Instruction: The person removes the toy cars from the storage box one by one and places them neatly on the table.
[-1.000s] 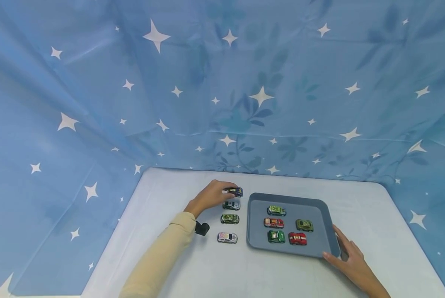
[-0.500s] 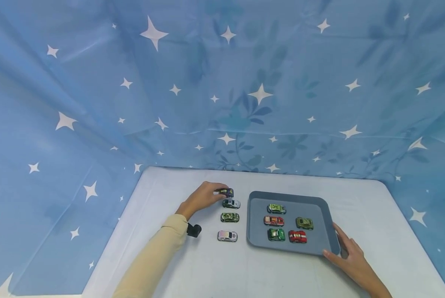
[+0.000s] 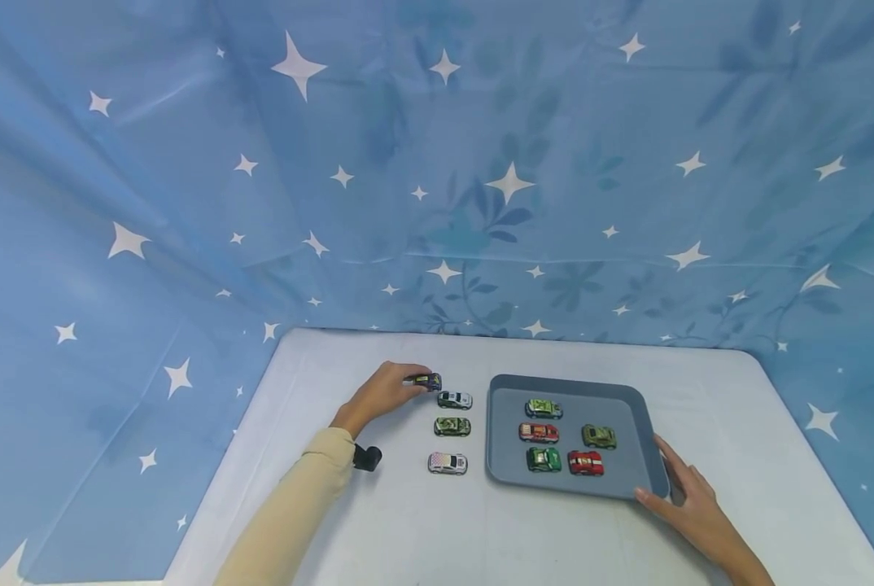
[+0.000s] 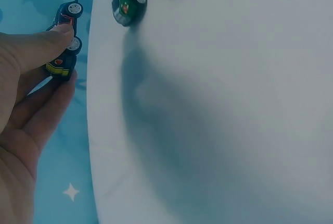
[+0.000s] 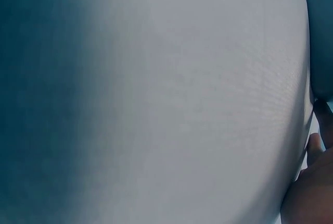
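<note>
The left hand (image 3: 382,393) pinches a dark blue toy car (image 3: 428,380) between thumb and fingers; it seems lifted just off the desk (image 3: 422,529), though the view is poor. A steady, level grip would keep it from knocking the white car (image 3: 455,400) just beside the fingertips. The right hand (image 3: 689,500) lies spread, fingers straight against the grey tray (image 3: 645,431)'s near corner.

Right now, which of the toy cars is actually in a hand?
The dark blue car, pinched by the left hand at the far end of the row beside the tray. All other cars lie untouched.
</note>
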Demonstrator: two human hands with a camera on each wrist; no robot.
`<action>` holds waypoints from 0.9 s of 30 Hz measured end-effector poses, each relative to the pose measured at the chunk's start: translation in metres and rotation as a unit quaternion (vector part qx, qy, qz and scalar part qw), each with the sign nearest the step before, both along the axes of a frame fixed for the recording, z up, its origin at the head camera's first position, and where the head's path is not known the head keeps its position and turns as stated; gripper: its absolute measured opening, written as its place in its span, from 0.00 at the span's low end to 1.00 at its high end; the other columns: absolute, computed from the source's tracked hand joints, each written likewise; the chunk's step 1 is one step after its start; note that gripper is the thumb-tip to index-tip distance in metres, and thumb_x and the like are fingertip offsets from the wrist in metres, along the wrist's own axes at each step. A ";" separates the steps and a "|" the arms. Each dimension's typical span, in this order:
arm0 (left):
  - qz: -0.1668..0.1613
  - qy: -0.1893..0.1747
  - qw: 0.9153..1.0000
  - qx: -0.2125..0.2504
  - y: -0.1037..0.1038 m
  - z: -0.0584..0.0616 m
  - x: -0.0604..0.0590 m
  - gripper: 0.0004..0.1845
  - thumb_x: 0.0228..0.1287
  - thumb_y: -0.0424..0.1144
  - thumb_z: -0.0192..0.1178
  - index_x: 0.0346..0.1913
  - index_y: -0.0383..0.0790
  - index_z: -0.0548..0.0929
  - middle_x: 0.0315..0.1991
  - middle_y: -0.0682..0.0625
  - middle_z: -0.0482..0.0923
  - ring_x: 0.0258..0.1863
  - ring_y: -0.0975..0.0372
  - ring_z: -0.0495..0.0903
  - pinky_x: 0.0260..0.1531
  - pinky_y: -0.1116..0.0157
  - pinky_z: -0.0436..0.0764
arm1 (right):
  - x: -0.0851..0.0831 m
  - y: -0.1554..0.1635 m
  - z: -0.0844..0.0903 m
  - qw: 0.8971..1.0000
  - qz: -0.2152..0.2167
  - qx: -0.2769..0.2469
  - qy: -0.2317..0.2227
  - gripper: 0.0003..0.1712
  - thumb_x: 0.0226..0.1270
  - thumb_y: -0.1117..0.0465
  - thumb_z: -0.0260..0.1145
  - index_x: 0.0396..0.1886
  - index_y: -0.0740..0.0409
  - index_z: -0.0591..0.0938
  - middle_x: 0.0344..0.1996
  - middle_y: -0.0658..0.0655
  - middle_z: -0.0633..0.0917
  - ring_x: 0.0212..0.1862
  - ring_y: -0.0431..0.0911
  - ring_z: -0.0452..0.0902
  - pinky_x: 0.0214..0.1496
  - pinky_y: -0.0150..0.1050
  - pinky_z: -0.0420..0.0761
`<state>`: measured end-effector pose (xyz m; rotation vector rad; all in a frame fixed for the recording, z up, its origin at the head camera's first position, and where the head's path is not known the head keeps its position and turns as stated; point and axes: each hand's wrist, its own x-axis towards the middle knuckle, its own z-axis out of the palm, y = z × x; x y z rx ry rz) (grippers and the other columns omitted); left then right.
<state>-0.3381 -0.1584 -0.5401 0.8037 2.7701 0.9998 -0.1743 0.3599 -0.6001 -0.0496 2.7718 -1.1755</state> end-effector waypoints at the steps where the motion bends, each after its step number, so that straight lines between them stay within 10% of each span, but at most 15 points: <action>1: 0.001 -0.001 1.000 -0.002 -0.001 0.000 0.001 0.17 0.73 0.34 0.71 0.62 0.36 0.88 0.57 0.44 0.88 0.60 0.51 0.85 0.65 0.52 0.80 | 0.000 0.000 0.000 1.000 0.001 -0.001 0.001 0.59 0.75 0.47 0.70 0.89 0.60 0.45 0.76 0.86 0.57 0.74 0.84 0.54 0.78 0.73 0.29; 27: 0.021 -0.018 0.999 -0.027 -0.029 -0.020 0.010 0.16 0.71 0.31 0.71 0.60 0.32 0.88 0.56 0.39 0.88 0.61 0.46 0.84 0.65 0.48 0.79 | -0.002 0.000 0.000 1.000 -0.005 0.001 -0.013 0.60 0.75 0.45 0.70 0.89 0.60 0.44 0.76 0.86 0.56 0.74 0.84 0.53 0.78 0.73 0.28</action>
